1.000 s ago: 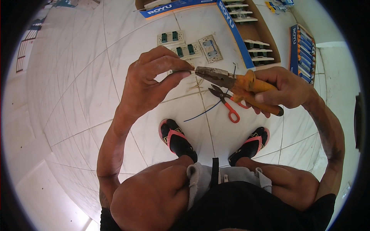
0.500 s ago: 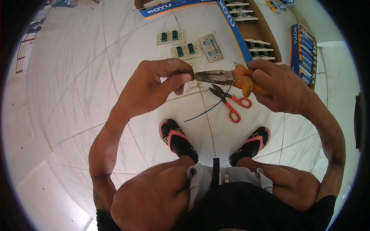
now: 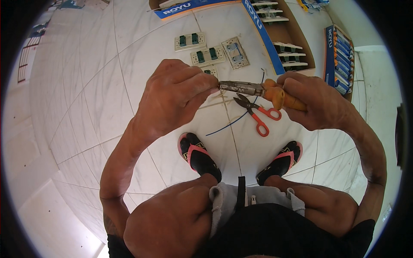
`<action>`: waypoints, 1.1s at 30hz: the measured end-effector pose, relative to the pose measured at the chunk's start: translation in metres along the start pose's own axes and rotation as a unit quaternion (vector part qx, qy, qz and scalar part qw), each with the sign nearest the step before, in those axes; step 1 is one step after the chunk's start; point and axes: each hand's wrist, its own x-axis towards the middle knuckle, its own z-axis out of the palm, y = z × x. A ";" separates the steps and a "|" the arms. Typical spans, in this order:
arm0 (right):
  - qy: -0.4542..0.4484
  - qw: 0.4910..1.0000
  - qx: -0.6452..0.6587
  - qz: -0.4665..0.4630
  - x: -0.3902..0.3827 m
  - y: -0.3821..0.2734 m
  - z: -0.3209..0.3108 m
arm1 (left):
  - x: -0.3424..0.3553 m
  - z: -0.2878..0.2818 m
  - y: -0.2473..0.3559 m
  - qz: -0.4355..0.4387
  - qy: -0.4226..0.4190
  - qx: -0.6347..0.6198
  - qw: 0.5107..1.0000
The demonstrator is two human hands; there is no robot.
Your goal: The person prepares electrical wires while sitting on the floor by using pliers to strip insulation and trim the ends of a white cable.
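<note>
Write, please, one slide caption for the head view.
The right hand grips orange-handled pliers, tip close to the pinching left hand; red-handled snips lie on the floor.

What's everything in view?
tiled floor: 1, white, throughout
combination pliers: 1, orange handles, centre
tin snips: 1, red handles, floor
wire: 1, blue, floor
wall plates: 4, cream, floor; more boxed
large carton: count unclear, blue-brown, top
small carton: 1, blue, right
packets: several, blue-yellow, top right
flip-flops: 2, pink, below centre
socks: 2, black, in flip-flops
shorts: 1, grey, bottom
shirt: 1, black, bottom
legs: 2, bare, bottom
left hand: 1, bare, pliers' tip
right hand: 1, bare, pliers
</note>
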 end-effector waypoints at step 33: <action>-0.125 0.931 0.331 0.090 0.002 0.006 -0.019 | -0.004 -0.003 0.001 -0.088 0.059 -0.116 0.988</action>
